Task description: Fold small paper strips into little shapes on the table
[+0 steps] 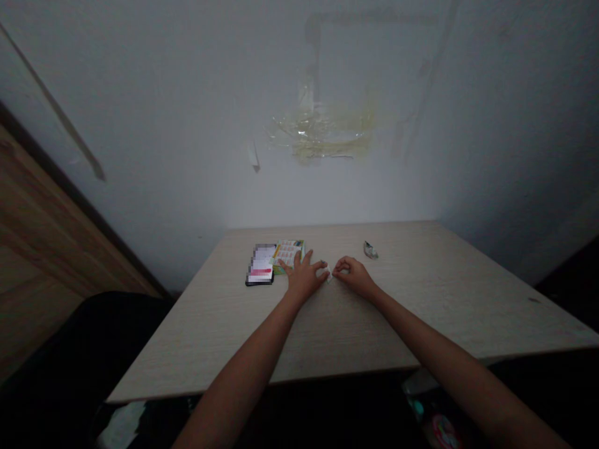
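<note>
A small white piece [329,273], like a scrap of paper or a sticker, lies between my two hands just above the table. My left hand [303,277] pinches its left side with thumb and forefinger, while the other fingers spread over the edge of a printed card or booklet [286,251] with rows of small pictures. On the right side, the fingertips of my right hand [356,276] are pinched together at the piece. What exactly the piece is, I cannot make out.
Left of the booklet lies a phone-like device [261,265] with a blurred screen, partly overlapped by it. A crumpled wrapper [370,251] lies behind my right hand. The pale wooden table [224,330] meets a wall [187,125] with old tape. Dark cloth is at the left.
</note>
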A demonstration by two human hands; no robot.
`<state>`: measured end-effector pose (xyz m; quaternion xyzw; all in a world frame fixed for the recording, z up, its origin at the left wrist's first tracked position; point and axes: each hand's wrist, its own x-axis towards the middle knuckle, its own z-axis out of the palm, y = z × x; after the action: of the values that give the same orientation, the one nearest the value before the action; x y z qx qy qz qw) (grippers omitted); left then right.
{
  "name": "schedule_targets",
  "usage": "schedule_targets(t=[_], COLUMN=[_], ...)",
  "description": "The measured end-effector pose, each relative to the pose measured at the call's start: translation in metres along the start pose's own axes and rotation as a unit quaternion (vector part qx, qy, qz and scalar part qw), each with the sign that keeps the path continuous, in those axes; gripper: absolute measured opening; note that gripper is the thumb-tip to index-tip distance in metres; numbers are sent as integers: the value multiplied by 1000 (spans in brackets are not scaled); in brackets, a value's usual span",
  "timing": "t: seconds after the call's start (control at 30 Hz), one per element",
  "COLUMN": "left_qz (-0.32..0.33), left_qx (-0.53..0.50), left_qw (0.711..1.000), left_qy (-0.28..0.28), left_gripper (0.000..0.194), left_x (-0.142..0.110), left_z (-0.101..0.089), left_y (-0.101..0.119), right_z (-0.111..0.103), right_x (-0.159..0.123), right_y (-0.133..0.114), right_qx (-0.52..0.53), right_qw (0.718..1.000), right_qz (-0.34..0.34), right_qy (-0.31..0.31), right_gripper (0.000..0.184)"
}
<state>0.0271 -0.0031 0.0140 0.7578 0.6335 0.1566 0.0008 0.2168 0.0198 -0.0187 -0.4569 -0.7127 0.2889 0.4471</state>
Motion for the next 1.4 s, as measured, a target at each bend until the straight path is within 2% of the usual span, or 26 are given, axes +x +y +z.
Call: schedule_targets(t=[0.27,0.47,0.7,1.2,1.3,1.4], left_qz=[-16,-13,-14,-15,-16,-15], left_qx=[-18,-27,-30,-29,-24,-26], left_qw=[1000,1000,999,999,1000,1000], left_qy=[-12,-1,-6,-4,-1,4], left_gripper=[35,35,36,37,36,35], left_x=[2,3,4,5,5,5], left_z=[0,3,4,5,5,6], left_y=[1,-1,-3,-3,-3,-4], right_z=[-1,-1,1,3,4,4], right_x=[-2,-2,-3,-12,-13,-12], right_y=[-11,-13,-12,-26,-21,-13], right_qx=[-122,-160,-144,-75,-54,12], right_qw=[992,986,989,995,997,1000], right_qz=[-34,-49,-28,-20,-20,7], right_qy=[-8,-8,-1,-55,-49,-27], right_gripper=[8,8,7,11,13,17])
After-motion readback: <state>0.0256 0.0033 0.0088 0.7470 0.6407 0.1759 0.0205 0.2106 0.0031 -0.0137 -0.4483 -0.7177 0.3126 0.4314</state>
